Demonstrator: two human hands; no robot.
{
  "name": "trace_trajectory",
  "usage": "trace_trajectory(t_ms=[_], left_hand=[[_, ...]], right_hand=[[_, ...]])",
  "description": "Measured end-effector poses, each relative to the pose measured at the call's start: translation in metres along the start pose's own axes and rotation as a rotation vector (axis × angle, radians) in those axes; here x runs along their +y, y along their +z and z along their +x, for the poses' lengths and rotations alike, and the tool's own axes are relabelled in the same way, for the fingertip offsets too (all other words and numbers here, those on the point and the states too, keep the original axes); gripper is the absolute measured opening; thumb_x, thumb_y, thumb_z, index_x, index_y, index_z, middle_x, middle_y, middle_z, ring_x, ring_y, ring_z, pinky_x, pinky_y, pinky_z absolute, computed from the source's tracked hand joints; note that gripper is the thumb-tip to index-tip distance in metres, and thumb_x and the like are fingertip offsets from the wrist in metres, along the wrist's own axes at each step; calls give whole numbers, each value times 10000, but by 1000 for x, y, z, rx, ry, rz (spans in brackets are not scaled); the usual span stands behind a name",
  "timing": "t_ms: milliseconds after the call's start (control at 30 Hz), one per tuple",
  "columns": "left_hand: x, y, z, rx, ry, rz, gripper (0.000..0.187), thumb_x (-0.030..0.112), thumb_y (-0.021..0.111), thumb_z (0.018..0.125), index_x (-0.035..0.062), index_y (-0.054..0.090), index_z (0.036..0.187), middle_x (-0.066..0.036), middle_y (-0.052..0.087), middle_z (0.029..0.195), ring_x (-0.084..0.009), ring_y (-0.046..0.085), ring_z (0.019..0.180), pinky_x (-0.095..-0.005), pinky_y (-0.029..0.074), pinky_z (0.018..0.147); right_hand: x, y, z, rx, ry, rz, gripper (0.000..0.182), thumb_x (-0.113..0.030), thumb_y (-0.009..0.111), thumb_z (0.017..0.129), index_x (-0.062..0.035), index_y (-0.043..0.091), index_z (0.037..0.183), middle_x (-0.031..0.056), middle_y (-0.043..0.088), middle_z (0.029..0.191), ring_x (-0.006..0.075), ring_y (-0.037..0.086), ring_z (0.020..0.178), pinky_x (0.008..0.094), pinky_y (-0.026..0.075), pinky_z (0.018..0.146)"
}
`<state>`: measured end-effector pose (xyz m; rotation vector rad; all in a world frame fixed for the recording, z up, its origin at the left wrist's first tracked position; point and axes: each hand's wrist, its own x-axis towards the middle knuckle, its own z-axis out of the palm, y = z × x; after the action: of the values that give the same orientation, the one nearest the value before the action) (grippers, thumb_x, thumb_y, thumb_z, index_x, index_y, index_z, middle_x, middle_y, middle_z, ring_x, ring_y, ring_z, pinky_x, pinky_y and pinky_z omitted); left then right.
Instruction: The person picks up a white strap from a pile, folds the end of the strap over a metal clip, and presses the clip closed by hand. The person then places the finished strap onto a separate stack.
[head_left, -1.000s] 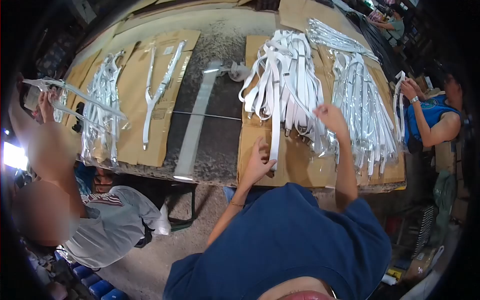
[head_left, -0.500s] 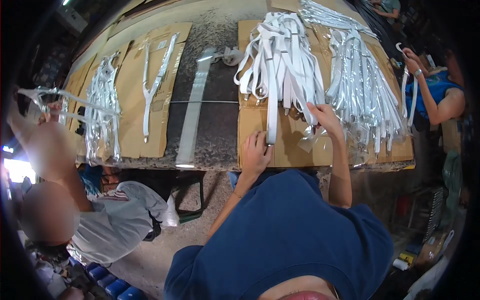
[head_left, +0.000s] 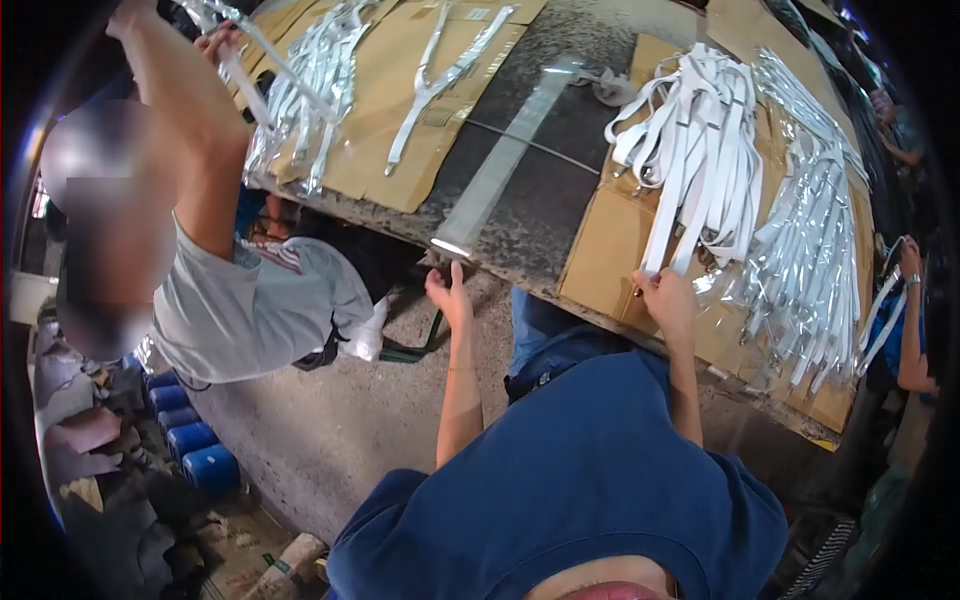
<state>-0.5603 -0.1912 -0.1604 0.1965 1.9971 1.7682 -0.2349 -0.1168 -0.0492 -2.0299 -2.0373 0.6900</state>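
Note:
My right hand pinches the lower end of a white suspender strap at the front of the cardboard. That strap hangs from a heap of white suspenders with metal clips. My left hand is at the table's front edge, thumb raised and fingers loosely apart, holding nothing visible. Just beyond it lies the near end of a long stack of clear plastic sleeves. To the right, several suspenders packed in clear plastic form a pile.
A Y-shaped suspender lies on cardboard at the left. A co-worker in a grey shirt lifts a plastic-wrapped piece beside another wrapped pile. At the right, another person's arm holds a white strap. Blue containers line the floor.
My view has turned left. My left hand has left the strap and cardboard and moved left to the end of the plastic sleeves. My right hand still holds a strap end.

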Motion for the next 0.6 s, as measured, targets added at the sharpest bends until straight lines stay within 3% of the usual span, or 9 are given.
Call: trace_trajectory(t_ms=[33, 67, 167, 200, 267, 333, 467, 567, 600], left_hand=[[-4, -2, 5, -36, -222, -200, 436, 322, 612, 898, 61, 445, 1205, -71, 537, 1087, -185, 513, 1019, -325, 417, 833], [-15, -13, 19, -469, -390, -597, 475, 375, 606, 895, 91, 425, 1230, -81, 535, 1164, -229, 504, 1089, -391, 427, 894], [-39, -4, 31, -527, -414, -685, 364, 361, 633, 881, 107, 491, 1100, -49, 550, 1161, -211, 521, 1041, -377, 431, 835], [-42, -4, 29, -418, -474, -734, 316, 234, 679, 859, 79, 488, 1057, -74, 599, 1084, -217, 578, 983, -384, 481, 815], [-67, -6, 32, -348, -430, -769, 314, 163, 702, 831, 67, 486, 1038, -88, 613, 1032, -227, 603, 944, -373, 504, 801], [-74, -13, 29, -253, -399, -838, 338, -1, 722, 771, 40, 478, 1002, -119, 640, 909, -250, 655, 841, -347, 554, 754], [-53, -18, 9, -48, -358, -665, 311, -5, 697, 781, 55, 474, 989, -112, 641, 884, -217, 655, 814, -335, 548, 704], [-43, -31, 3, -8, -305, -571, 300, 9, 708, 777, 51, 474, 961, -109, 640, 897, -196, 647, 797, -330, 541, 680], [-41, -36, 4, -37, -263, -544, 207, 42, 678, 819, 32, 515, 946, -100, 637, 928, -188, 637, 785, -325, 534, 674]], right_hand=[[-2, 1, -4, 42, 11, -8, 532, -501, 602, 818, 30, 635, 788, 216, 643, 726, 374, 642, 753, 436, 490, 664], [-1, 3, -3, 75, -53, -33, 536, -503, 591, 831, 29, 635, 786, 202, 639, 684, 344, 651, 678, 423, 494, 638], [10, 12, 7, 34, -89, -80, 520, -492, 590, 844, 21, 633, 774, 156, 625, 606, 272, 641, 543, 380, 492, 554], [5, 5, 7, 38, -88, -87, 520, -492, 590, 844, 21, 633, 774, 156, 625, 606, 272, 641, 543, 380, 492, 554], [-8, -4, 4, -142, 75, 95, 505, -470, 614, 832, 30, 634, 766, 187, 641, 685, 333, 648, 700, 404, 491, 634], [-6, 3, 2, -96, 58, 82, 498, -469, 610, 835, 24, 635, 764, 170, 639, 669, 309, 645, 664, 395, 486, 619], [4, 14, 4, -2, 30, 88, 496, -480, 612, 836, 9, 633, 753, 117, 636, 627, 234, 624, 544, 367, 468, 561], [4, 20, -2, 10, 31, 182, 511, -483, 621, 834, 20, 620, 744, 105, 617, 585, 209, 610, 508, 347, 461, 534], [-1, 16, -5, 17, 45, 192, 510, -481, 622, 833, 19, 616, 739, 103, 612, 576, 206, 605, 494, 346, 459, 524]])
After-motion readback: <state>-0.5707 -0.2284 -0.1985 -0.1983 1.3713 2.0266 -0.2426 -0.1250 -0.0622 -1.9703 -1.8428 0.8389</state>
